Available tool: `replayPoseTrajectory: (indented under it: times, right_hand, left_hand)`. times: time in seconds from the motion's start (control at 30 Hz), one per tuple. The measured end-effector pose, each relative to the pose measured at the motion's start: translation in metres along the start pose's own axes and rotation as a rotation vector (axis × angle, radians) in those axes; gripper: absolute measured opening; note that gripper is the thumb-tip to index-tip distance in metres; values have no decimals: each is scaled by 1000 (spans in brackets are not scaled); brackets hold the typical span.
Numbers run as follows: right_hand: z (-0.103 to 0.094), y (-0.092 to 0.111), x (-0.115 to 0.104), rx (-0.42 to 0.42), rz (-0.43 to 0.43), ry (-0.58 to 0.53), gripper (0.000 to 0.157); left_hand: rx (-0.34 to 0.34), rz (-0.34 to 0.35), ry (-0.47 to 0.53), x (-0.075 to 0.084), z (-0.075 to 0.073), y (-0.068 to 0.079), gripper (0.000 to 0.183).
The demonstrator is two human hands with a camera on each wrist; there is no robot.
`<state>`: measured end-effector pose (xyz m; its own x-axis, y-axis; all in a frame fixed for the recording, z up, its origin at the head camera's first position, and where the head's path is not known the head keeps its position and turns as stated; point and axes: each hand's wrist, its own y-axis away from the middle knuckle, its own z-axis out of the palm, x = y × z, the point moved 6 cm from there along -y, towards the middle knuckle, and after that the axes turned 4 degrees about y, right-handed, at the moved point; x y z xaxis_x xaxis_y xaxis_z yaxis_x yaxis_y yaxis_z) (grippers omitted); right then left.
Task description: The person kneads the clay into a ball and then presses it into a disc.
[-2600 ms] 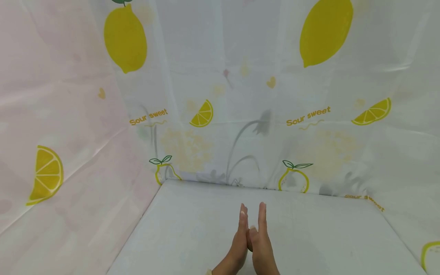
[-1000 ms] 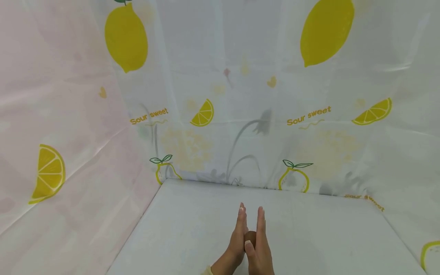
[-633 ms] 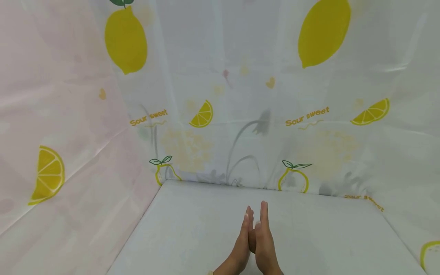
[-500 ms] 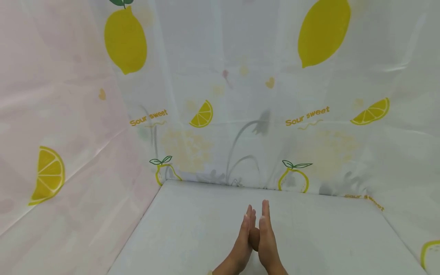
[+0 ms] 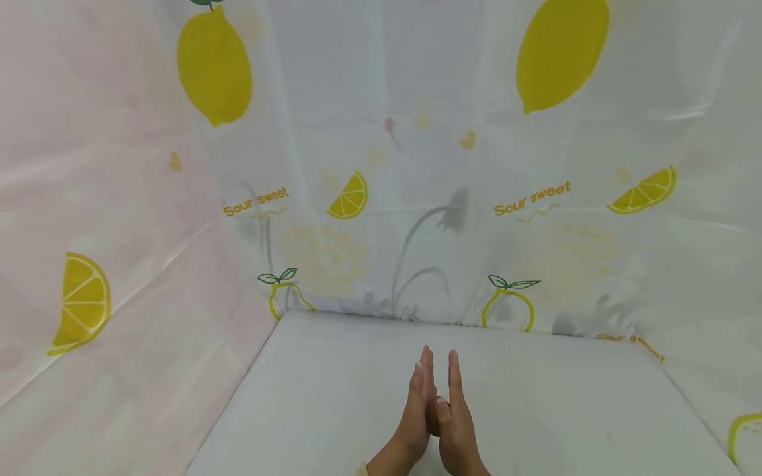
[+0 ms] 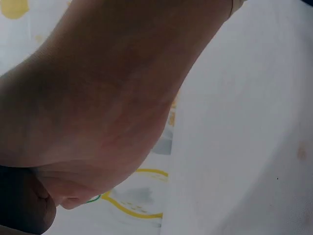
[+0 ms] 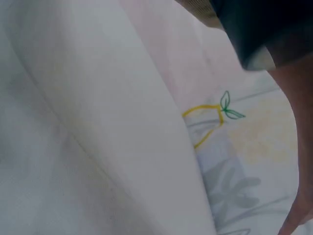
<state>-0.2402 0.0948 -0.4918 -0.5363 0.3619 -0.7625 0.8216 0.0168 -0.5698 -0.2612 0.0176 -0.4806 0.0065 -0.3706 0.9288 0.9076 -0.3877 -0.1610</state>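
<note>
Low in the head view, my left hand (image 5: 413, 420) and right hand (image 5: 458, 433) face each other palm to palm, fingers straight and pointing away from me. Between the palms sits a brown roundish lump (image 5: 432, 424), like a ball of clay; the right thumb crosses in front and hides part of it. The fingertips of the two hands stand apart. In the left wrist view the left hand (image 6: 93, 112) fills the upper left, with the dark, creased lump (image 6: 29, 203) at the corner. Only an edge of the right hand (image 7: 301, 196) shows in the right wrist view.
Beneath the hands spreads a white tabletop (image 5: 321, 383). A white curtain (image 5: 417, 165) printed with lemons and "Sour sweet" stands along the back, and a pinkish sheet (image 5: 137, 218) of similar print closes off the left side.
The palms have slid back and forth against each other around the lump. Since half a second ago, the left fingers have shifted forward, and the right thumb has come across the lump.
</note>
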Motion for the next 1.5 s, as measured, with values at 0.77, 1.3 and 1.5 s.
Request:
replayPoseTrajectory:
  times: [0.77, 1.3, 1.5]
  right_hand:
    - [-14, -15, -39, 47, 19, -99, 63]
    - [-15, -18, 13, 15, 149, -200, 60]
    - [-2, -4, 5, -26, 38, -160, 67]
  left_hand:
    - [56, 4, -169, -14, -7, -1, 70]
    - [-109, 54, -138, -4, 6, 3, 67]
    - [-19, 42, -169, -4, -2, 3, 65]
